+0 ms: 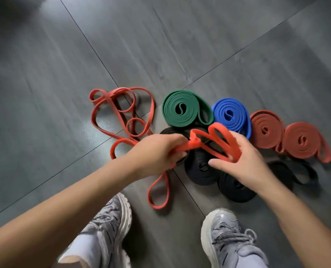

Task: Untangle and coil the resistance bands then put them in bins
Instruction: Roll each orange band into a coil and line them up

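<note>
A bright orange-red band [216,144] stretches between both hands above the floor. My left hand [157,151] grips its bunched middle, and a loop [158,194] hangs below. My right hand [245,161] holds folded loops of the same band with fingers threaded through them. Behind the left hand lies a tangle of thin red band [122,111] on the floor. Coiled bands sit in a row: green [184,109], blue [231,115], and two rust-red coils [265,130] [303,142]. Several black coils [201,169] lie under the hands.
The floor is dark grey wood-look tile [180,45] with wide room beyond the bands. My two grey sneakers [110,221] [228,235] stand at the bottom edge. A loose black band [296,173] lies at the right. No bin shows in view.
</note>
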`<state>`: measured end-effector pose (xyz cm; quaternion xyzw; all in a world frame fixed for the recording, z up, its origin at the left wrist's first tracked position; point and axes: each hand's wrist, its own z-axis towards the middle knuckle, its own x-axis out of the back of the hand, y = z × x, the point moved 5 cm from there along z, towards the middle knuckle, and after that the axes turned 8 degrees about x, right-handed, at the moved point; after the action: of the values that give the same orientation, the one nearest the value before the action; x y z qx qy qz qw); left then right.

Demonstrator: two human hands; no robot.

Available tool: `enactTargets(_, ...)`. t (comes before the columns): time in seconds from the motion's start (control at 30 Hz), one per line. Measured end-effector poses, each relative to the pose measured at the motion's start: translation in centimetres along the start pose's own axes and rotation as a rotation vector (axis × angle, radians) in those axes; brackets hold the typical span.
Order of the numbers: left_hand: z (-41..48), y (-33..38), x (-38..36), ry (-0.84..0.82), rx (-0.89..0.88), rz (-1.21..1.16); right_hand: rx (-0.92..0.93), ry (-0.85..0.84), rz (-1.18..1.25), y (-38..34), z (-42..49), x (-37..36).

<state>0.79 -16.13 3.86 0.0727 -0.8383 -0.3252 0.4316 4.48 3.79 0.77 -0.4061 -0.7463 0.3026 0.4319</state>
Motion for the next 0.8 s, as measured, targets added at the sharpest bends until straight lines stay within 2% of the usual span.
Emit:
enactTargets(0.07,0.3,1.1,-1.3,-0.075,-0.081,0.153,0.11,-0.175,0.004,-1.7,-0.2,-1.8)
enactTargets(0.1,0.3,1.5,-1.7,-0.086,-0.102,0.178,0.125,-0.226,-0.069,-2.1,-0.2,-2.6)
enactTargets(0.2,0.1,1.7,-1.9,-0.024,-0.183,0.188,0.17,-0.138,-0.391,-2.9,0.4,-2.7)
enactTargets(0.27,0.4,0.3,-1.5,0.028,-0.096,0.241,0.127,-0.076,-0.295,-2.5,0.9,-1.9)
enactTargets(0.37,0.9,-3.3,-1.4,0.015,0.156,0.299,0.086,-0.084,-0.099,-1.4,1.3,-1.3)
enactTargets(0.53,1.0,-5.0,-1.8,0.008,0.312,-0.1,0.032,0.029,0.031,0.5,1.3,-1.5)
enactTargets(0.67,0.6,-6.3,-1.7,0.075,0.329,-0.214,-0.019,0.139,0.129,2.1,1.2,0.0)
enactTargets(0.73,0.4,-6.7,-1.8,0.095,0.354,-0.383,-0.032,0.109,0.073,2.5,1.1,0.2)
enactTargets(0.8,0.2,-6.8,-2.1,0.142,0.396,-0.686,-0.029,0.109,0.045,2.7,1.1,0.2)
